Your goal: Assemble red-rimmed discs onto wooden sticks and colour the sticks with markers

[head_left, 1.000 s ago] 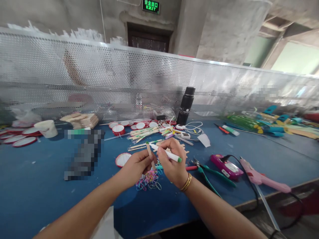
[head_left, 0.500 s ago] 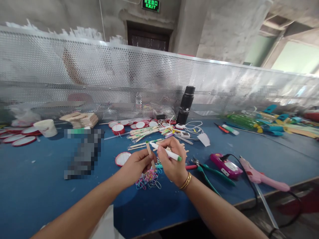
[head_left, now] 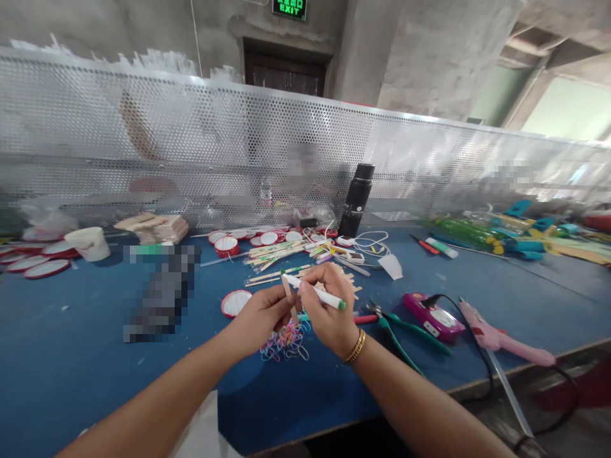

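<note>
Between thumb and fingers, my left hand (head_left: 265,313) holds a wooden craft stick (head_left: 288,294) upright, its top end coloured green. My right hand (head_left: 330,312) grips a white marker (head_left: 321,295) with a green end, and the marker's tip meets the stick near its green top. Below the hands lies a heap of colourful rubber bands (head_left: 285,345). Just behind them, more craft sticks (head_left: 274,256) are spread out, some with coloured marks. A round white disc with a red rim (head_left: 235,303) rests left of my left hand.
Right of my hands lie green-handled pliers (head_left: 415,332), a magenta device (head_left: 433,317) with a black cable and a pink glue gun (head_left: 501,337). A black flask (head_left: 356,200) stands before the perforated metal screen (head_left: 200,140). A paper cup (head_left: 88,244) and wooden pieces (head_left: 157,228) stand at left.
The marker's tip has shifted slightly, from beside the stick's top onto the stick just under the green end. Both hands otherwise stay in nearly the same place.
</note>
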A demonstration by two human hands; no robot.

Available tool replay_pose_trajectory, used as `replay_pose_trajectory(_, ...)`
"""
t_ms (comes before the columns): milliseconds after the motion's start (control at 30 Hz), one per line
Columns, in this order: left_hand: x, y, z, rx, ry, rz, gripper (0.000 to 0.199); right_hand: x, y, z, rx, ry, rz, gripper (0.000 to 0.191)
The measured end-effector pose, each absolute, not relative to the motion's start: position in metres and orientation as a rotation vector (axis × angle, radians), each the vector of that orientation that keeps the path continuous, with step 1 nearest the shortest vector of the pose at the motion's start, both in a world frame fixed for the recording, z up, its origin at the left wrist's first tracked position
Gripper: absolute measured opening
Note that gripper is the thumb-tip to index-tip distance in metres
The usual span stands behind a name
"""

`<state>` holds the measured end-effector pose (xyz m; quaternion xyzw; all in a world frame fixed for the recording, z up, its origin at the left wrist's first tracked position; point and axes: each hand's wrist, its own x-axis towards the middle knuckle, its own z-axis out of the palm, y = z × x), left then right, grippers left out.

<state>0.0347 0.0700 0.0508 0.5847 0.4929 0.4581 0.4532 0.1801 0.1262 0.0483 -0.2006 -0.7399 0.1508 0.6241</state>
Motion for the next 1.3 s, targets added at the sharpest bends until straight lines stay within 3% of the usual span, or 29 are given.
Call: replay_pose_trajectory(1300,0.0332,0.0697,0.0511,1.472,1.259,1.095,0.04,0.18,0.1273,0.0504,-0.474,-1.701,0.362,0.01)
